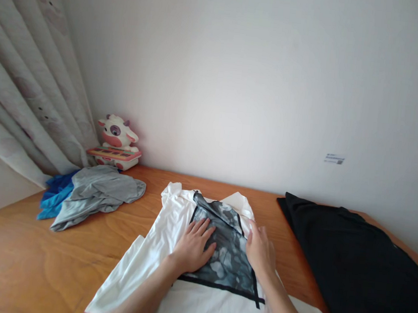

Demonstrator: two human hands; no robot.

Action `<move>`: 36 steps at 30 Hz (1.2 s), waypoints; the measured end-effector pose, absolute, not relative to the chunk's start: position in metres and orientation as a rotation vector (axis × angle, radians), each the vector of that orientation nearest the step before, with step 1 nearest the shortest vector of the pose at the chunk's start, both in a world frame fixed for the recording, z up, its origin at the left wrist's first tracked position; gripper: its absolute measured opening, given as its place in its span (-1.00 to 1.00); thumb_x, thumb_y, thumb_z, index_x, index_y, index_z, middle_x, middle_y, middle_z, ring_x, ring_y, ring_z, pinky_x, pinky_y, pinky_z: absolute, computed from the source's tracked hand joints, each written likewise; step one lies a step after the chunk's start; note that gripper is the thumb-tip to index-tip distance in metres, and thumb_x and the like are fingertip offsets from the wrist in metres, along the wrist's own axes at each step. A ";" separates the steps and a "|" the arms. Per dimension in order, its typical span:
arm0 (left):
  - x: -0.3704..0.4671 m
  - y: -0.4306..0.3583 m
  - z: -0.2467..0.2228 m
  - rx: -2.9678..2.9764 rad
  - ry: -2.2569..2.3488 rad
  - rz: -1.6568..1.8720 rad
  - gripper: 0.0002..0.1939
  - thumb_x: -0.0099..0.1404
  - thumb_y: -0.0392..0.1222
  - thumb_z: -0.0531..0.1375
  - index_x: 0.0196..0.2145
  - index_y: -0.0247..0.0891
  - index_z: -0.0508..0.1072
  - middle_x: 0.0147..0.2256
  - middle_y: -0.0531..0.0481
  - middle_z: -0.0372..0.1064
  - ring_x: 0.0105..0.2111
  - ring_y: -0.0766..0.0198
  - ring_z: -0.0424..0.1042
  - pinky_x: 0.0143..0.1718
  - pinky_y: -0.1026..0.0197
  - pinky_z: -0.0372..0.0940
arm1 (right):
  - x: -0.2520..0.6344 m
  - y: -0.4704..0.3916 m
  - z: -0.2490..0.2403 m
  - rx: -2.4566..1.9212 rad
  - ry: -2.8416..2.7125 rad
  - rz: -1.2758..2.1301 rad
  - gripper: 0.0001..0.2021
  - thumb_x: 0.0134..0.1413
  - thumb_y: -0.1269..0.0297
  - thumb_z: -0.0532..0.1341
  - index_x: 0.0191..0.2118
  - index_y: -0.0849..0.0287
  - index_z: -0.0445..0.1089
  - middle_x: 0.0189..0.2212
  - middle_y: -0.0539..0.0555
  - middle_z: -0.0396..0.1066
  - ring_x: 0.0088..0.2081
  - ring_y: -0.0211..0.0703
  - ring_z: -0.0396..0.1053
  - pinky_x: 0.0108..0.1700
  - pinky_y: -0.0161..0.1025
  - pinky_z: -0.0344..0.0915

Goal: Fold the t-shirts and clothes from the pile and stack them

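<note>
A white T-shirt (211,308) with a dark grey printed panel (228,260) lies on the wooden table, its far end folded over and crumpled. My left hand (195,244) rests flat on the left part of the print, fingers spread. At the print's right edge, my right hand (259,246) touches the folded-over layer near the thumb and index finger. That hand is slightly blurred, and whether its fingertips pinch the cloth cannot be made out.
Grey (98,192) and blue (53,200) garments lie crumpled at the left on the wooden table (34,252). A cow toy with a keyboard (117,142) stands behind them by the curtain (23,72). Black cloth (361,272) covers the right side. A wall is behind.
</note>
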State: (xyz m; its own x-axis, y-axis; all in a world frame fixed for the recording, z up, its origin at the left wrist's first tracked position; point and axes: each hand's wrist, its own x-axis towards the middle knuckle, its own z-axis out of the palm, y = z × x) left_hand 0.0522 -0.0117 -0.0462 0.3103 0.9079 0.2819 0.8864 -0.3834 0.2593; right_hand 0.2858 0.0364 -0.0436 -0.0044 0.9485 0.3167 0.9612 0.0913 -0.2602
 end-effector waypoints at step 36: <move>0.030 0.036 -0.037 1.767 1.515 1.285 -0.86 0.34 -0.14 0.10 -0.18 -0.19 0.39 -0.28 -0.05 0.46 -0.29 0.20 0.47 -0.20 0.16 0.38 | 0.291 0.005 -0.061 -1.499 -1.931 -0.256 -0.61 0.31 -0.02 0.04 0.08 0.07 0.35 -0.11 0.21 0.55 -0.07 0.16 0.46 -0.02 0.05 0.16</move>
